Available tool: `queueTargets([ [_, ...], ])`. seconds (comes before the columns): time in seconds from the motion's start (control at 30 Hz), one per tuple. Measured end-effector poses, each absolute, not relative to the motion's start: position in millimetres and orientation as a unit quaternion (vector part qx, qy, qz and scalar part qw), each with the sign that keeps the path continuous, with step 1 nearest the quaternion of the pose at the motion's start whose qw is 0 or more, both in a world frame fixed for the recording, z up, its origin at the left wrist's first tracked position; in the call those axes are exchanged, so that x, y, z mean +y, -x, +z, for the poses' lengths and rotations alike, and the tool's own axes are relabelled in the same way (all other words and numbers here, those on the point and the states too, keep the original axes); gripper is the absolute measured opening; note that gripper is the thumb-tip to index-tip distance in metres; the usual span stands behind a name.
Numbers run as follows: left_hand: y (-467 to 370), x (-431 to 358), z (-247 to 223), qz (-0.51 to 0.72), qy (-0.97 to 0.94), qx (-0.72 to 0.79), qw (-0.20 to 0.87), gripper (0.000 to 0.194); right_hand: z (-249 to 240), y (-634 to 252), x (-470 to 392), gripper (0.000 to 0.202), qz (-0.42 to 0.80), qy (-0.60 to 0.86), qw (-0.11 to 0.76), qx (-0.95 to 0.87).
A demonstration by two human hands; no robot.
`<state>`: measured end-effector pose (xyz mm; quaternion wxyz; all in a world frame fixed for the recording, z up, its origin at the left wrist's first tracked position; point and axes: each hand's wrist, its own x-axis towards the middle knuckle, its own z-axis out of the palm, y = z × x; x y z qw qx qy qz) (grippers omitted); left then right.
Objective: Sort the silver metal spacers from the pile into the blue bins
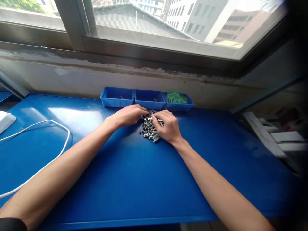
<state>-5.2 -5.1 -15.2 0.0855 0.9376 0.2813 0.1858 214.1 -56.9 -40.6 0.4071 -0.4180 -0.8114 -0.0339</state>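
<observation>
Both hands are curled over the pins [148, 128]: left hand [126, 116] and right hand [167, 125] pinching at the pile's far edge, though I can't tell what they've actually got. The pile sits mid-table, just near of the bins [146, 98]. Those pins look round, so a sloppy sweep could roll some off the table [134, 179].

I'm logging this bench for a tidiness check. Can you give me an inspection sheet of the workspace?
Surface: blue table, glossy, with window glare at its left.
Job's things: heap of small metal pins near the table's far edge.
Clutter: three blue trays in a row by the wall; the right one holds green pieces, the other two hold only a few small bits.
Hands: left hand and right hand both rest on the heap, fingers curled among the pins; whether either grips one cannot be told.
Cables: white cable looped across the left side.
Surroundings: window above, white object at the left edge, pale shelving at right.
</observation>
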Motion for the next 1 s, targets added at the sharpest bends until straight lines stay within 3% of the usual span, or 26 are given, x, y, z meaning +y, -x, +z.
queueTargets([
  [0.5, 15, -1, -18, 0.201, -0.912, 0.349, 0.079, 0.020, -38, -213, -57, 0.018, -0.017, 0.423, 0.408, -0.809],
  [0.67, 15, -2, -12, 0.269, -0.885, 0.356, 0.134, 0.032, -39, -213, -57, 0.018, -0.022, 0.416, 0.413, -0.810],
  [1.0, 14, -11, 7, 0.290, -0.866, 0.333, 0.236, 0.017, -40, -214, -56, 0.018, -0.016, 0.409, 0.409, -0.816],
])
